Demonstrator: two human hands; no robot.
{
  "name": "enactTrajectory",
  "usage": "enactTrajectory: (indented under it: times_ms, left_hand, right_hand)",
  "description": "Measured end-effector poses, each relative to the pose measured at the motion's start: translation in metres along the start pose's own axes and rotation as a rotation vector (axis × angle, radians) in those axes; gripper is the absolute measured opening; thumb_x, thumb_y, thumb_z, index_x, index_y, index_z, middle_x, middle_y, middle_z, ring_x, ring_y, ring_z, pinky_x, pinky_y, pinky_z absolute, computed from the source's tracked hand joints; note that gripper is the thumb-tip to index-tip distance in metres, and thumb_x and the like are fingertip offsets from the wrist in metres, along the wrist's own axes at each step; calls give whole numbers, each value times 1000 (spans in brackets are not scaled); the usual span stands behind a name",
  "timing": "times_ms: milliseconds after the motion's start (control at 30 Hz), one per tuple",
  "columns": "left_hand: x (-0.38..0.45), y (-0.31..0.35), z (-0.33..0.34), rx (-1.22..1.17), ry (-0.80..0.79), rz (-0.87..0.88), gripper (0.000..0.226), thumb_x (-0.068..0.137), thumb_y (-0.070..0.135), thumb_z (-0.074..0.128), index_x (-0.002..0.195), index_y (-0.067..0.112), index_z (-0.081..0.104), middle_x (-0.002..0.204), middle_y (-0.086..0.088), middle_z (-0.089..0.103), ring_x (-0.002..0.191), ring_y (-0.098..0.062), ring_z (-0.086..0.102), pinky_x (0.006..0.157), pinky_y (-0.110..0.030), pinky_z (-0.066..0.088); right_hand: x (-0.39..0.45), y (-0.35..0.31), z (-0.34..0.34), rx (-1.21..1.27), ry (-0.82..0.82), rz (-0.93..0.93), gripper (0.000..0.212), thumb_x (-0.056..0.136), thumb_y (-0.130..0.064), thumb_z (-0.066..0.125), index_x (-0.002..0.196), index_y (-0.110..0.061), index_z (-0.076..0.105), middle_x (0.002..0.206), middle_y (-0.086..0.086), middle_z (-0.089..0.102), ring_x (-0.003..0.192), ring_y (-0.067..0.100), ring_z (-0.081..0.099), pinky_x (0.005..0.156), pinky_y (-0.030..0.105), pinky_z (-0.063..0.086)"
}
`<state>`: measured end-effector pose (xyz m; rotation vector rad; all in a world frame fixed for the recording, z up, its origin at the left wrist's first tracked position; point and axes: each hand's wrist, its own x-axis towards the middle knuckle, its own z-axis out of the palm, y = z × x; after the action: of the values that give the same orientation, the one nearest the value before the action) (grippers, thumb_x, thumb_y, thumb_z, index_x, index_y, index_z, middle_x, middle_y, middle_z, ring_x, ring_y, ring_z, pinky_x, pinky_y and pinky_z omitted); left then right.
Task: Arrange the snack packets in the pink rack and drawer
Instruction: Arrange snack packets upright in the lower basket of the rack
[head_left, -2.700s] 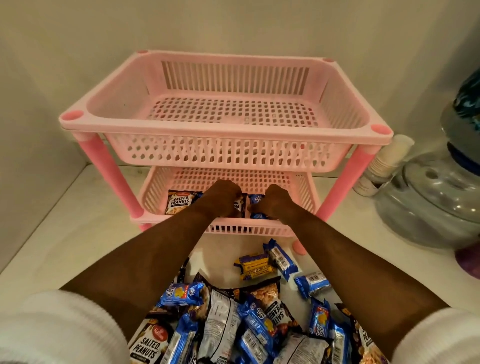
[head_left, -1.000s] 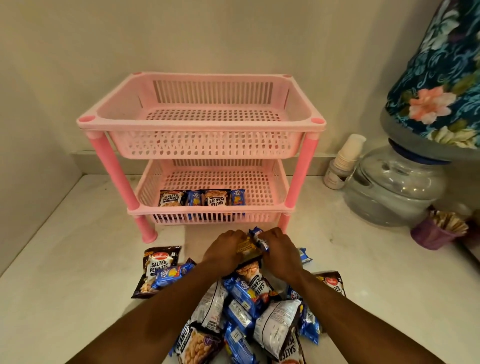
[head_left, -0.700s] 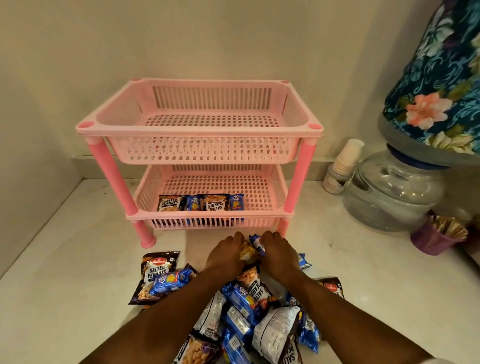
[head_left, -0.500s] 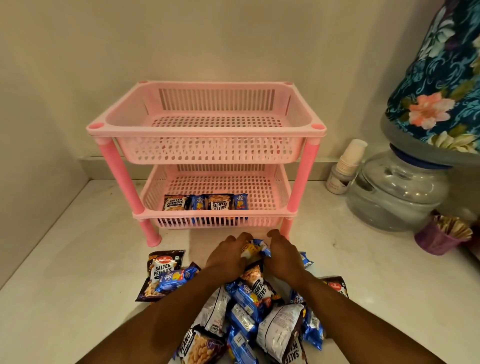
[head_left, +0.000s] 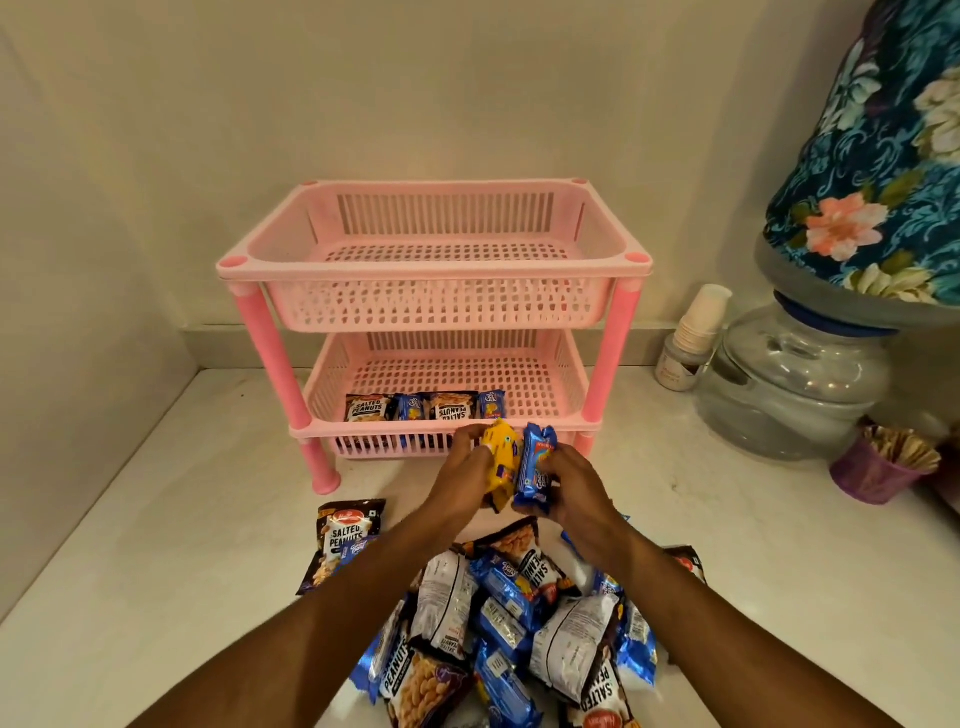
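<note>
Both hands (head_left: 519, 480) around 2 packets (head_left: 517, 462)

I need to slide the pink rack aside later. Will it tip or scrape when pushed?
The pink rack is probably light: thin perforated plastic, four packets in the bottom tier. It stands tall on narrow legs, so a push near the top may tip it; pushing low seems safer.

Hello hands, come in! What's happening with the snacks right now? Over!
Left hand holds yellow packet. Right hand holds blue packet. Four packets in lower shelf. Path clear.
</note>
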<state>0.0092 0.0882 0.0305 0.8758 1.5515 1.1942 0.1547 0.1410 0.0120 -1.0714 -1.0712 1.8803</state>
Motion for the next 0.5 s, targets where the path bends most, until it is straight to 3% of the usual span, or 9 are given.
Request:
enactTrajectory:
  times_ms: [167, 267, 367, 500]
  left_hand:
    - [10, 27, -12, 32, -64, 93, 46, 90, 34, 64, 126, 34, 35, 100, -5, 67, 82, -19, 67, 69, -34, 58]
    - [24, 47, -20, 42, -23, 131, 47, 89, 31, 68, 124, 32, 36, 106, -8, 65, 87, -23, 68, 69, -35, 59]
    - [44, 65, -24, 56, 54, 127, 52, 88, 25, 70, 131, 26, 40, 112, -6, 63, 96, -24, 68, 79, -44, 60]
    - [71, 76, -28, 72, 102, 94, 51, 89, 17, 67, 133, 20, 40, 118, -7, 59, 100, -24, 65, 67, -34, 59]
  right_hand:
    - [8, -26, 28, -144, 54, -105, 29, 91, -20, 68, 119, -15, 61, 106, 11, 73, 94, 26, 73, 79, 46, 62]
    - [18, -46, 42, -216, 107, -162, 31, 90, -20, 69, 119, -17, 60, 107, 6, 72, 94, 23, 72, 81, 45, 61]
    - [35, -65, 51, -367, 178, -219, 32, 87, -27, 72, 117, -19, 62, 106, 3, 72, 93, 20, 71, 85, 42, 60]
    - [58, -78, 55, -662, 321, -308, 48, 84, -33, 74, 126, -18, 56, 110, -2, 69, 95, 19, 67, 84, 39, 57]
